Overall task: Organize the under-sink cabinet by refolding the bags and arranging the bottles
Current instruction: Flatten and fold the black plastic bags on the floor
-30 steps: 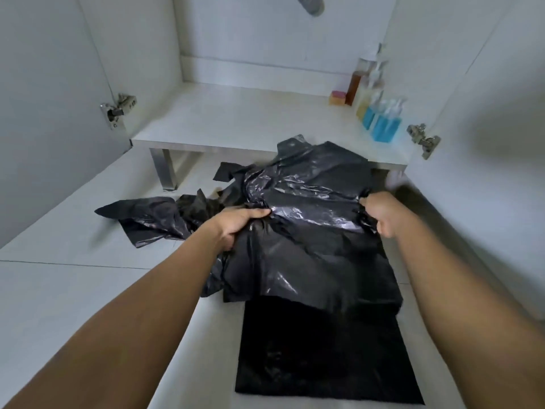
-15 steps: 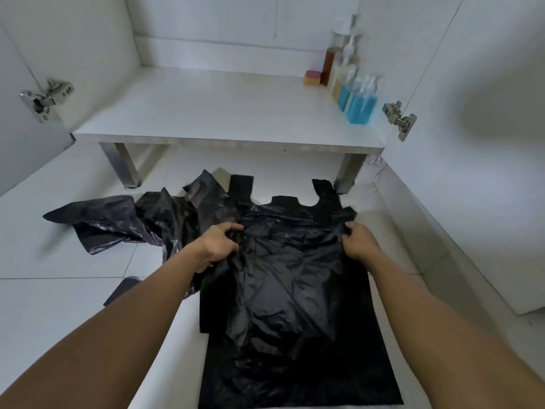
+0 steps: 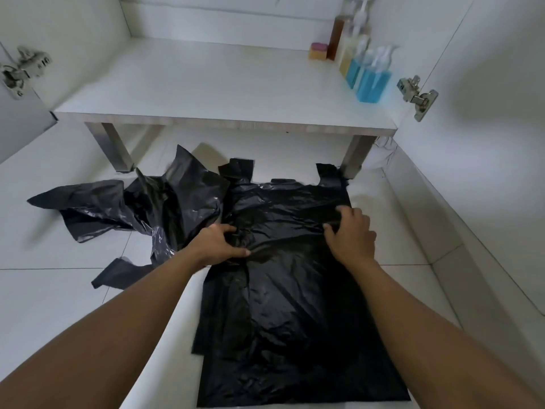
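Two hands work one black bag (image 3: 295, 290) spread flat on the white floor (image 3: 59, 305) at centre frame. We note its long axis runs from the bottom edge of the frame upward, handles (image 3: 239, 169) pointing toward the low shelf (image 3: 206, 84). Our left hand (image 3: 216, 246) pinches a fold of plastic at the bag's left edge, fingers curled nearly closed. Our right hand (image 3: 351, 234) presses the upper right area, fingers bent and gripping a crease. Crumpled bags (image 3: 141, 208) lie at left, touching the flat one. Bottles (image 3: 365, 75) stand at the shelf's upper right corner. Compared with half a second ago, the bag lies flatter and our right hand sits further inward from the edge.
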Demonstrator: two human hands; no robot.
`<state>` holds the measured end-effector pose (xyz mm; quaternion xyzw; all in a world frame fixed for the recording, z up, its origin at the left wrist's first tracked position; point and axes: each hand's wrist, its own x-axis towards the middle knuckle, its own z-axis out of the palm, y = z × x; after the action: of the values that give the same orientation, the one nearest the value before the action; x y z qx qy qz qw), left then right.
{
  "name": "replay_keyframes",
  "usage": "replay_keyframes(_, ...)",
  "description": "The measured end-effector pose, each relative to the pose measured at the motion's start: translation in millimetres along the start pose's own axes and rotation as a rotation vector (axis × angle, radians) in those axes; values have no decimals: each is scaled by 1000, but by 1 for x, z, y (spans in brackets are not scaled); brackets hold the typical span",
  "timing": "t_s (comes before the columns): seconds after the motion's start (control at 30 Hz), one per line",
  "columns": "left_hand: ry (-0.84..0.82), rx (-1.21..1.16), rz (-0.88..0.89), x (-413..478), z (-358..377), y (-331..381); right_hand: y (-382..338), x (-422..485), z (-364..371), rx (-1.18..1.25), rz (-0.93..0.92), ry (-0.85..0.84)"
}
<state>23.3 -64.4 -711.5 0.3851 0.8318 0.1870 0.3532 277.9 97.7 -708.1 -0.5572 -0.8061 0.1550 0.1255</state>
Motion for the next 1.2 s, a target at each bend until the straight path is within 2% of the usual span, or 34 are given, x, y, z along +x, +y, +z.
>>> replay_keyframes(0.07, 13, -104, 14, 2, 7, 0, -3, -8, 11, -158, -99, -162)
replay_keyframes(0.13, 11, -137, 26, 3, 12, -1, -1, -13, 20, -257, -75, -344)
replay_keyframes(0.17, 18, -133, 28, 4, 14, -2, 1, -15, 23, -275, -59, -377)
replay_keyframes(0.3, 103, -21, 32, 7, 14, -10, 15, -22, 22, -277, -55, -392)
replay_keyframes(0.4, 151, 198, 50, 8, 13, -16, 16, -24, 20, -245, -63, -423)
replay_keyframes(0.47, 284, 373, 174, -1, 15, -12, 14, -28, 19, -219, -91, -384)
replay_keyframes(0.53, 390, 534, 396, -16, 24, -8, 9, -35, 18, -176, -136, -333)
replay_keyframes(0.6, 347, 662, 553, -30, 42, -5, 4, -46, 20, -162, -159, -341)
replay_keyframes(0.63, 290, 713, 573, -35, 52, -7, 2, -52, 23, -180, -166, -366)
replay_keyframes(0.8, 98, 775, 458, -47, 78, -21, 3, -81, 28, -216, -193, -439)
replay_keyframes(0.9, 83, 751, 451, -53, 78, -27, 8, -90, 24, -227, -207, -408)
replay_keyframes(1.03, 19, 724, 512, -61, 80, -33, 9, -96, 18, -223, -190, -502)
replay_keyframes(1.1, 24, 718, 553, -65, 79, -34, 9, -96, 15, -215, -182, -461)
replay_keyframes(1.2, 124, 684, 607, -69, 79, -33, 11, -97, 16, -233, -191, -363)
